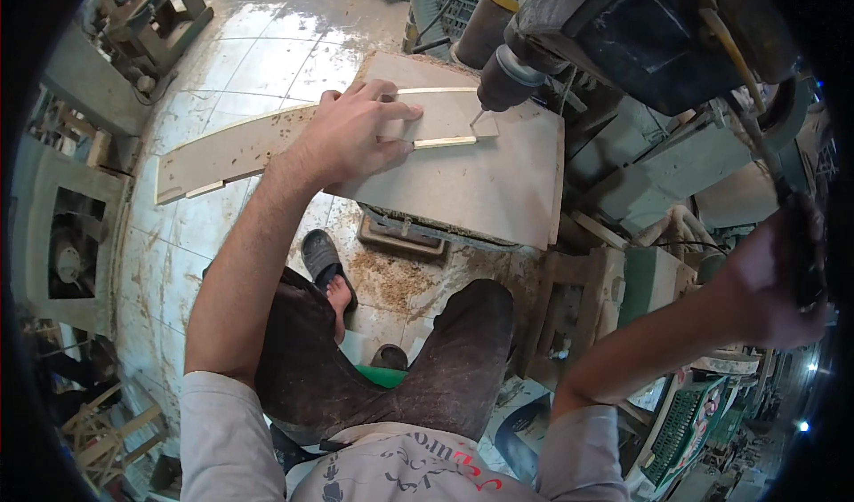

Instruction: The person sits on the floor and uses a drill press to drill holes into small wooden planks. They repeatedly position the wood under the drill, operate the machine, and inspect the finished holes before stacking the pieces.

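Note:
A long curved wooden panel (240,144) with pale strips along its edges lies across the drill press table board (498,191), its left end reaching out past the board. My left hand (363,133) holds it down, fingers on top and thumb at the near edge. The drill chuck (509,80) hangs over the panel's right end, and its thin bit (479,118) comes down at the panel; whether it has entered the wood I cannot tell. At the far right, in shadow, my right hand (783,280) is closed around the drill press's dark feed lever (783,177).
The drill press head (640,40) fills the upper right. Sawdust (391,280) lies on the tiled floor below the table. A green crate (680,426) stands at the lower right, and a wooden machine stand (67,244) at the left. My legs (382,395) are beneath the work.

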Motion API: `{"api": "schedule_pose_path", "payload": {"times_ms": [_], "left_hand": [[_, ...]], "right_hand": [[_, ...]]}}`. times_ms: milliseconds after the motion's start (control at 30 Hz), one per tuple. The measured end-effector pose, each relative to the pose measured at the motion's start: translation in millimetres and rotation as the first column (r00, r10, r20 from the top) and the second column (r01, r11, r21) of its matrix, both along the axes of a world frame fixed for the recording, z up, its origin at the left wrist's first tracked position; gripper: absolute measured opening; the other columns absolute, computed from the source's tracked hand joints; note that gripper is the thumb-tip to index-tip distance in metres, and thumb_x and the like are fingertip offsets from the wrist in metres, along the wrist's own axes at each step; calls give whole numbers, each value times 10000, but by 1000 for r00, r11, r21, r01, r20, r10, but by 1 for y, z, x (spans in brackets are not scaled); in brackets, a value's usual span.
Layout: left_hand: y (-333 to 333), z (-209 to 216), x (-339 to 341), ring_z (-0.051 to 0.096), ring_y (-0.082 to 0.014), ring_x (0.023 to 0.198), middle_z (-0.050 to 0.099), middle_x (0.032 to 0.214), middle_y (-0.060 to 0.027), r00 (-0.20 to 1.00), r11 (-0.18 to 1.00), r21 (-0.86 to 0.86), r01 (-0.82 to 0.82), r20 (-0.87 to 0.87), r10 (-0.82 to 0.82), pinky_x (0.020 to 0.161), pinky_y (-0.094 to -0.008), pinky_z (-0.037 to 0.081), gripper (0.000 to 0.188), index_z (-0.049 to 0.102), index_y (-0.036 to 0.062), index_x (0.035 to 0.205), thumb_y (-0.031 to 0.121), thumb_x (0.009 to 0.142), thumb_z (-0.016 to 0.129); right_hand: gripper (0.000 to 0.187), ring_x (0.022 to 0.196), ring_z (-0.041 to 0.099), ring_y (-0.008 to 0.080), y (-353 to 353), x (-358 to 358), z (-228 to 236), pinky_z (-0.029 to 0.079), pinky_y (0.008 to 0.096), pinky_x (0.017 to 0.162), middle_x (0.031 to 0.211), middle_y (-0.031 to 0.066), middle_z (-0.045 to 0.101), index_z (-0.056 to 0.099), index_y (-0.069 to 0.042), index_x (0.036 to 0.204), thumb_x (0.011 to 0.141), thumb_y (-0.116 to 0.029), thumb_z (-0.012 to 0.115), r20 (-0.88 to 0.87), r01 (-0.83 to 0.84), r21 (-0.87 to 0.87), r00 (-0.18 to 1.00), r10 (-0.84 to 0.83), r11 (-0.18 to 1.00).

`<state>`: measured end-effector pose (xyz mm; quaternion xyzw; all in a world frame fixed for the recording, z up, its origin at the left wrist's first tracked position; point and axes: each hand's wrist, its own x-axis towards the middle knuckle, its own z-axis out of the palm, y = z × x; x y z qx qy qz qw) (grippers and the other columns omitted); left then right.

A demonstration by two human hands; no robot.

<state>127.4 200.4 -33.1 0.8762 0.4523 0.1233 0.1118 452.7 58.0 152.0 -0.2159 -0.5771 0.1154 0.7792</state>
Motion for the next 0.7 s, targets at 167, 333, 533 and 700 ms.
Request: {"api": "schedule_pose_path", "payload": {"times_ms": [167,333,533,700], "left_hand": [[1,-2,0,534,-282,1156,486,1294,-126,1000,1000,10,6,-2,-6,995,-462,376,476,612,206,1234,374,793,677],[1,-1,0,538,-289,1144,493,1284,-131,1000,1000,1,-3,-6,3,992,-454,379,470,617,208,1228,374,792,673],[2,-1,1,526,-285,1161,488,1285,-130,1000,1000,5,3,-2,-3,997,-440,374,459,624,209,1219,349,783,654],[-2,-4,-2,516,-275,1177,488,1281,-128,1000,1000,13,-5,1,5,1002,-441,366,449,632,211,1206,329,774,661]], "right_hand": [[316,1153,539,336,-17,-13,-61,186,536,1151,1000,81,680,656,-93,747,853,-250,402,-165,-213,91,960,226,973],[247,1220,485,324,-20,-38,-103,165,506,1171,955,79,659,620,-58,749,847,-225,467,-274,-196,99,937,216,976],[247,1184,510,321,-13,-21,-85,254,516,1130,920,103,656,624,-61,731,848,-196,453,-164,-139,97,974,154,985],[291,1037,557,323,18,17,32,313,480,1055,822,97,574,511,-98,733,867,-353,475,-97,60,73,994,-53,996]]}}
